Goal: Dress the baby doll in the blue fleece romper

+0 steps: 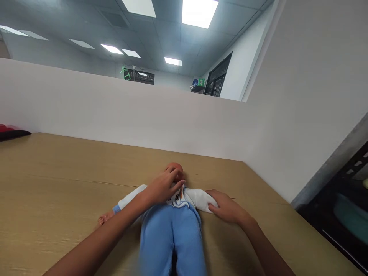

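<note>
A baby doll (177,168) lies on its back on the wooden tabletop, its head pointing away from me. It wears a white long-sleeved top (198,197) with an animal print on the chest, and blue trousers (171,234). My left hand (165,186) is bent over the doll's neck and upper chest, fingers curled by its chin and hiding part of the head. Around the end of the sleeve on the right, my right hand (225,205) is closed; no doll hand shows there. The other sleeve (132,195) has a blue cuff, with the doll's small hand (105,217) coming out.
The wooden tabletop (57,184) meets a low white partition (129,119) at the back and a white wall (290,115) on the right. A red and black item (13,132) lies at the far left edge. Dark shelving (339,214) stands beyond the right edge.
</note>
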The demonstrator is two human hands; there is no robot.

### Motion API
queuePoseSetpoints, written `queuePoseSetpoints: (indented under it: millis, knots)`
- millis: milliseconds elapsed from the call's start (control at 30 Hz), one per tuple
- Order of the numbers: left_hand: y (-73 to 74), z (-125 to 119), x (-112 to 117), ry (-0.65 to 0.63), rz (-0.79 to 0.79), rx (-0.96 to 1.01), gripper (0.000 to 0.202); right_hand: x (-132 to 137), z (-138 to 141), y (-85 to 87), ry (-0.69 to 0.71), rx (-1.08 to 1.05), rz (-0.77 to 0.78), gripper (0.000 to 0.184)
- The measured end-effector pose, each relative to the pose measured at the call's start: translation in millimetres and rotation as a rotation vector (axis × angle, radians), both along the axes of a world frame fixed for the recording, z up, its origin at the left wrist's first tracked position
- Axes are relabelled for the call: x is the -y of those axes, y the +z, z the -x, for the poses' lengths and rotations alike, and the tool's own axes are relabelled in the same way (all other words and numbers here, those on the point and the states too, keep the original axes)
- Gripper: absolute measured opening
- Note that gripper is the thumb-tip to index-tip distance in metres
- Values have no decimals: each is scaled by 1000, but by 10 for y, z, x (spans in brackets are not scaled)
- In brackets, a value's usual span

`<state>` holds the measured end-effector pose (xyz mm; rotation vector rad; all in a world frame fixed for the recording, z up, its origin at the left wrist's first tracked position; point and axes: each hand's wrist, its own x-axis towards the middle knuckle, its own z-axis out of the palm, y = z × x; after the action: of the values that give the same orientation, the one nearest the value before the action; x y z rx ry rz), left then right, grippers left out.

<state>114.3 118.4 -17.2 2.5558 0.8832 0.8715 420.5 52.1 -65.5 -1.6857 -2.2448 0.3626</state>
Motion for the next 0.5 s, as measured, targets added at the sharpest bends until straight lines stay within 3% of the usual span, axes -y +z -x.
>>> queuePoseSetpoints:
  millis: [100, 200, 267, 333, 400, 500]
  knots:
    - [-141, 263, 132, 50, 6, 157, 28, 129, 206, -113, -112, 11, -212, 54]
    - [-388, 569, 332, 166, 73, 160, 31, 337, 575, -161, -140, -113, -360, 31]
    - [-536, 732, 455, 213, 113, 91, 35, 429, 800, -185, -97, -272, -292, 19]
    - [-623, 834, 546, 199, 170, 36, 39, 442, 923, -229, -131, -418, -210, 20]
    - [-639, 882, 601, 167, 265, 48, 40, 386, 924, -296, -159, -565, -106, 23]
    - [-587, 902, 628, 152, 449, 173, 42, 254, 801, -411, -79, -811, 90, 36]
